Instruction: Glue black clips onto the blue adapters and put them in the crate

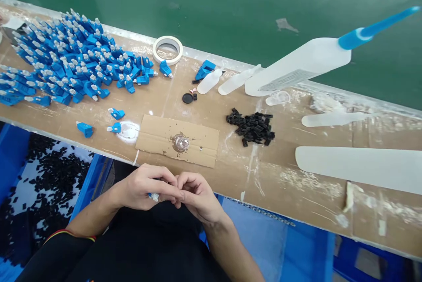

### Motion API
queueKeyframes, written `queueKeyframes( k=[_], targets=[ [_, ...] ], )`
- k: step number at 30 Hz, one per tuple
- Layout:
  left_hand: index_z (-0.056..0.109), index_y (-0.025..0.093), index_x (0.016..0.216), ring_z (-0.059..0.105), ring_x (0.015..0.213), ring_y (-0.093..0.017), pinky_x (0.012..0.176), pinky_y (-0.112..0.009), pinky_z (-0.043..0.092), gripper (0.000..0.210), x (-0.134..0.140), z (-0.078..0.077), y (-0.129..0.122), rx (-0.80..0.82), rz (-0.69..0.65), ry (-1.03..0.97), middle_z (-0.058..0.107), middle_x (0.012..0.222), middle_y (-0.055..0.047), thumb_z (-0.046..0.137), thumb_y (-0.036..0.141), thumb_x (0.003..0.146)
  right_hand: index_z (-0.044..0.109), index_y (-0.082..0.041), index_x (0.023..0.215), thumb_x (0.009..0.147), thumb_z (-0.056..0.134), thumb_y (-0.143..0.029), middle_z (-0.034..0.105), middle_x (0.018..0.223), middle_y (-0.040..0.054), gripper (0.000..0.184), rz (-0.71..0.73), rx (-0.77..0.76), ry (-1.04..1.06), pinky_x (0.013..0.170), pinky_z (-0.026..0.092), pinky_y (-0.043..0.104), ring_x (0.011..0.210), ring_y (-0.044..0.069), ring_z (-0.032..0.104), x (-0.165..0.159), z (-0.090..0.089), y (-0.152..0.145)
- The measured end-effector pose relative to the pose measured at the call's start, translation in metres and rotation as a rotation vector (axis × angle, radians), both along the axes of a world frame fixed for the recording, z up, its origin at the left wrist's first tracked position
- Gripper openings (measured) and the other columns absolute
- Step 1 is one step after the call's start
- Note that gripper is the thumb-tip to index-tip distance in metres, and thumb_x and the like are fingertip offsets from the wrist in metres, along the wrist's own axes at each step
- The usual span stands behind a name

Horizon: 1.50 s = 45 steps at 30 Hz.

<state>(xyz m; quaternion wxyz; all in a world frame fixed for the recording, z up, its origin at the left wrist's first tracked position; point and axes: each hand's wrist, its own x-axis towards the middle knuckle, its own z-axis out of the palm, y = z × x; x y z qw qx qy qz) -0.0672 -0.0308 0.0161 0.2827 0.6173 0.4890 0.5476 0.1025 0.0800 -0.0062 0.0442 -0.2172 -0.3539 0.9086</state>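
My left hand [147, 187] is closed around a small blue plastic part with a white tip [154, 196]; most of it is hidden by the fingers. My right hand [201, 198] meets it fingertip to fingertip, pinched on something I cannot make out. Just beyond them lies a cardboard strip [151, 134] with a puddle of clear liquid [181, 142] on it. Loose blue parts with white tips [85, 130] lie to the left of the strip. A pile of small black pieces [253, 127] sits to its right.
A large heap of blue parts [82, 62] covers the bench's far left. Behind are a tape roll [167, 38], small squeeze bottles [209, 81] and a tall white bottle with a blue nozzle [300, 64]. Another white bottle [359, 165] lies right. A blue bin [84, 185] stands below left.
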Motion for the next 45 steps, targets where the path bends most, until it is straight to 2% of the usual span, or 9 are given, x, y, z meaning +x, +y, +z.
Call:
queueKeyframes(
  k=[5, 9, 14, 16, 19, 28, 36, 42, 45],
  targets=[
    [0.077, 0.024, 0.111, 0.073, 0.078, -0.016, 0.068, -0.023, 0.059, 0.019, 0.005, -0.006, 0.001, -0.043, 0.053, -0.036, 0.074, 0.094, -0.009, 0.069, 0.018, 0.095, 0.074, -0.021, 0.074, 0.076, 0.09, -0.033, 0.071, 0.072, 0.0015, 0.02, -0.062, 0.179, -0.003, 0.057, 0.055, 0.025, 0.06, 0.013, 0.065, 0.003, -0.004, 0.0],
    [0.07, 0.026, 0.118, 0.064, 0.073, -0.013, 0.068, -0.024, 0.055, 0.029, 0.016, -0.019, -0.004, -0.141, 0.262, -0.218, 0.062, 0.092, -0.003, 0.078, 0.028, 0.09, 0.074, -0.022, 0.075, 0.078, 0.088, -0.038, 0.074, 0.076, 0.0026, 0.022, -0.152, 0.365, -0.024, 0.05, 0.054, 0.026, 0.055, 0.013, 0.065, 0.006, -0.004, 0.013],
    [0.047, 0.03, 0.119, 0.062, 0.085, -0.015, 0.063, -0.023, 0.049, 0.035, 0.012, -0.031, -0.02, -0.298, 0.258, -0.632, 0.046, 0.104, -0.002, 0.069, 0.036, 0.093, 0.077, -0.025, 0.087, 0.089, 0.075, -0.023, 0.08, 0.089, 0.0053, 0.004, -0.428, 1.316, -0.159, 0.074, 0.065, 0.034, 0.083, 0.022, 0.077, -0.001, 0.007, 0.051],
    [0.047, 0.028, 0.112, 0.062, 0.092, -0.016, 0.07, -0.025, 0.051, 0.024, 0.005, -0.031, -0.028, -0.348, 0.225, -0.628, 0.047, 0.105, -0.003, 0.064, 0.03, 0.096, 0.077, -0.026, 0.09, 0.092, 0.071, -0.019, 0.081, 0.091, 0.004, 0.01, -0.363, 1.632, -0.154, 0.078, 0.066, 0.035, 0.084, 0.021, 0.078, -0.007, 0.012, 0.064],
    [0.053, 0.028, 0.119, 0.065, 0.096, -0.016, 0.085, -0.03, 0.056, 0.022, -0.002, -0.029, -0.035, -0.432, 0.254, -0.545, 0.056, 0.107, -0.004, 0.06, 0.023, 0.1, 0.076, -0.027, 0.093, 0.096, 0.066, -0.017, 0.081, 0.093, 0.003, 0.014, -0.207, 1.856, -0.127, 0.078, 0.064, 0.032, 0.085, 0.019, 0.077, -0.013, 0.016, 0.074],
    [0.064, 0.023, 0.128, 0.074, 0.108, -0.022, 0.092, -0.032, 0.062, 0.036, -0.003, -0.035, -0.036, -0.367, 0.4, -0.478, 0.076, 0.116, -0.01, 0.074, 0.023, 0.093, 0.075, -0.024, 0.098, 0.1, 0.06, -0.017, 0.08, 0.097, 0.0064, 0.017, 0.009, 1.975, -0.139, 0.077, 0.062, 0.033, 0.09, 0.02, 0.076, -0.014, 0.014, 0.075],
    [0.064, 0.023, 0.128, 0.077, 0.106, -0.022, 0.09, -0.03, 0.064, 0.039, 0.002, -0.032, -0.023, -0.345, 0.372, -0.37, 0.078, 0.115, -0.01, 0.076, 0.023, 0.091, 0.075, -0.025, 0.09, 0.094, 0.068, -0.017, 0.08, 0.089, 0.0018, 0.012, -0.189, 1.738, -0.146, 0.069, 0.063, 0.03, 0.078, 0.018, 0.077, -0.012, 0.026, 0.079],
    [0.068, 0.021, 0.117, 0.078, 0.097, -0.019, 0.08, -0.025, 0.063, 0.027, 0.0, -0.021, -0.01, -0.315, 0.379, -0.253, 0.08, 0.108, -0.007, 0.075, 0.024, 0.091, 0.076, -0.024, 0.097, 0.098, 0.062, -0.016, 0.08, 0.096, 0.0058, 0.016, 0.016, 2.005, -0.111, 0.076, 0.062, 0.032, 0.086, 0.02, 0.076, -0.016, 0.02, 0.078],
    [0.069, 0.02, 0.115, 0.078, 0.096, -0.019, 0.079, -0.025, 0.062, 0.025, -0.001, -0.021, -0.013, -0.315, 0.39, -0.232, 0.08, 0.107, -0.007, 0.075, 0.023, 0.091, 0.076, -0.023, 0.097, 0.098, 0.062, -0.016, 0.08, 0.095, 0.0063, 0.016, 0.033, 1.994, -0.099, 0.075, 0.061, 0.032, 0.086, 0.02, 0.076, -0.017, 0.019, 0.078]
  ],
)
